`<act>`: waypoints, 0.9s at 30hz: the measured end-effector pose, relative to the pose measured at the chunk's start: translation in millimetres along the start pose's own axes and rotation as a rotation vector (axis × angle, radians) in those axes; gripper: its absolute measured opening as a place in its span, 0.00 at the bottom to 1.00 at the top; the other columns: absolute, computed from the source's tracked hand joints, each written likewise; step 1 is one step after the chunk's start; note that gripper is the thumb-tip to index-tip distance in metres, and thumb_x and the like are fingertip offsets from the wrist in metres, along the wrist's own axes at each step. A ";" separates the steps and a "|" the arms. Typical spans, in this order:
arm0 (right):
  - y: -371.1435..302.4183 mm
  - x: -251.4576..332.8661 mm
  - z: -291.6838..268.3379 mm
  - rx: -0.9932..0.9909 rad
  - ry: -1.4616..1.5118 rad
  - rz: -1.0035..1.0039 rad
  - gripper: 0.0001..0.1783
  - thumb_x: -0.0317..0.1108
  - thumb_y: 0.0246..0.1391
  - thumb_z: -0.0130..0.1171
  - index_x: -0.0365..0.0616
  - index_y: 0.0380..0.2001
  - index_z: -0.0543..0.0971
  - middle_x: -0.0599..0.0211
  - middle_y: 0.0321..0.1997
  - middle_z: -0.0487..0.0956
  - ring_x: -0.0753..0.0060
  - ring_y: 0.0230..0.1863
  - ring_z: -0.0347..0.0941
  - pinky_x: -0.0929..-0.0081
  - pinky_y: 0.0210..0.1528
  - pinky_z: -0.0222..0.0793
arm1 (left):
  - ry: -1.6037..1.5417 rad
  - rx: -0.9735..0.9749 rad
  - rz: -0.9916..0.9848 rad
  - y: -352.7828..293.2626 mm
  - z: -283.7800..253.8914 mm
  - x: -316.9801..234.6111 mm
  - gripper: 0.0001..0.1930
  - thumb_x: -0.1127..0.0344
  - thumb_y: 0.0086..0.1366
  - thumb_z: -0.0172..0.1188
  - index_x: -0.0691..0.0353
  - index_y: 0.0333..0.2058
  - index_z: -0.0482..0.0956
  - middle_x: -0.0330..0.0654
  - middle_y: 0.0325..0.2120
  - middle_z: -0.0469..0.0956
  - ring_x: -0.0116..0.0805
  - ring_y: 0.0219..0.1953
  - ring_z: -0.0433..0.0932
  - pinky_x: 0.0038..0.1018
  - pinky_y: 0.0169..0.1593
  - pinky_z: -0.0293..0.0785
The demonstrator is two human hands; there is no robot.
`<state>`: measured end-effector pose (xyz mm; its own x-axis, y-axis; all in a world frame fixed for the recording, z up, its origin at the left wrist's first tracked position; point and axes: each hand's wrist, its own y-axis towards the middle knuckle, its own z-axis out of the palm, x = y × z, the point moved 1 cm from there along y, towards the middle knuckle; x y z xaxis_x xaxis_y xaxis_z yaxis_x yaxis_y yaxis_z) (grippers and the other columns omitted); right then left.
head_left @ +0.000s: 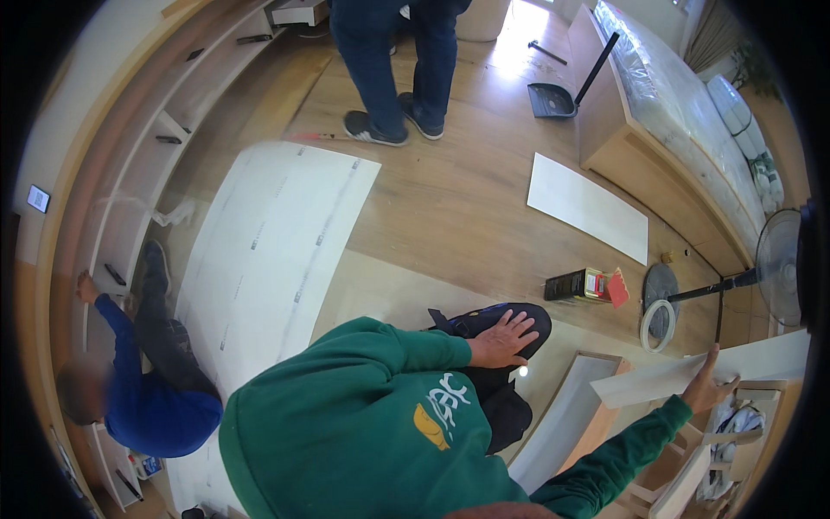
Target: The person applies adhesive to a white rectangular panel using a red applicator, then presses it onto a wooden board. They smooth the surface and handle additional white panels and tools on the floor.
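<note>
My left hand [506,340] lies flat with fingers spread on a dark knee pad [471,324] on my bent leg. Out to the right, my right hand [705,386] grips the lower edge of a long white board [644,383], thumb pointing up. The board is raised and tilted above the floor, its far end reaching toward the right rim. Beneath its near end is a long open box-like panel piece [566,415] with a white inside and wood-coloured side. Wooden frame parts [683,484] lie close to my right forearm.
A large white sheet [268,233] covers the floor at left, beside a person in blue [160,415] at a low cabinet [130,186]. Another person stands ahead. Around the right are a white panel [588,208], a tin [566,285], a fan [781,259], a dustpan [551,101] and a wrapped mattress [657,95].
</note>
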<state>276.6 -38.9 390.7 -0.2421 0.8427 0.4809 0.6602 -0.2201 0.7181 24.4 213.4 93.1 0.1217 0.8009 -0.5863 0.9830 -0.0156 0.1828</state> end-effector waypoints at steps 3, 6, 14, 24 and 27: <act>11.5 -17.1 15.4 0.050 0.024 0.012 0.60 0.51 0.38 0.80 0.28 0.66 0.59 0.42 0.62 0.71 0.54 0.57 0.73 0.61 0.58 0.72 | 0.009 -0.013 -0.037 -1.3 0.3 0.5 0.36 0.44 0.64 0.59 0.60 0.63 0.65 0.58 0.65 0.59 0.60 0.69 0.53 0.57 0.69 0.47; 11.9 -37.2 29.6 0.028 0.187 0.054 0.56 0.52 0.34 0.82 0.30 0.60 0.66 0.44 0.58 0.74 0.53 0.55 0.73 0.57 0.58 0.71 | 0.004 -0.037 -0.035 -0.6 0.5 0.6 0.34 0.45 0.64 0.60 0.61 0.61 0.68 0.57 0.63 0.62 0.59 0.69 0.55 0.56 0.69 0.48; 3.6 -25.7 23.3 -0.228 -0.042 0.062 0.62 0.58 0.32 0.78 0.38 0.66 0.61 0.40 0.65 0.63 0.41 0.66 0.61 0.56 0.67 0.60 | 0.052 0.066 -0.022 21.4 9.9 0.4 0.35 0.45 0.65 0.58 0.64 0.62 0.66 0.57 0.65 0.61 0.58 0.69 0.55 0.55 0.69 0.47; 39.4 -24.4 2.8 -0.181 -0.181 0.223 0.64 0.62 0.32 0.76 0.47 0.69 0.57 0.43 0.67 0.58 0.41 0.67 0.59 0.45 0.64 0.59 | 0.059 0.096 -0.002 32.3 26.2 8.4 0.35 0.45 0.66 0.57 0.65 0.63 0.65 0.61 0.65 0.60 0.60 0.68 0.56 0.54 0.69 0.47; 42.8 -27.4 -3.1 -0.145 -0.291 0.246 0.63 0.63 0.33 0.75 0.49 0.69 0.57 0.44 0.68 0.58 0.40 0.68 0.58 0.43 0.64 0.57 | 0.058 0.108 -0.003 35.4 30.0 9.5 0.34 0.46 0.66 0.57 0.65 0.62 0.66 0.61 0.65 0.60 0.60 0.68 0.56 0.54 0.69 0.48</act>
<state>309.2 -73.0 409.8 0.1359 0.8556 0.4994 0.5607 -0.4820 0.6732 64.4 202.5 70.3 0.1134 0.8344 -0.5393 0.9929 -0.0749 0.0929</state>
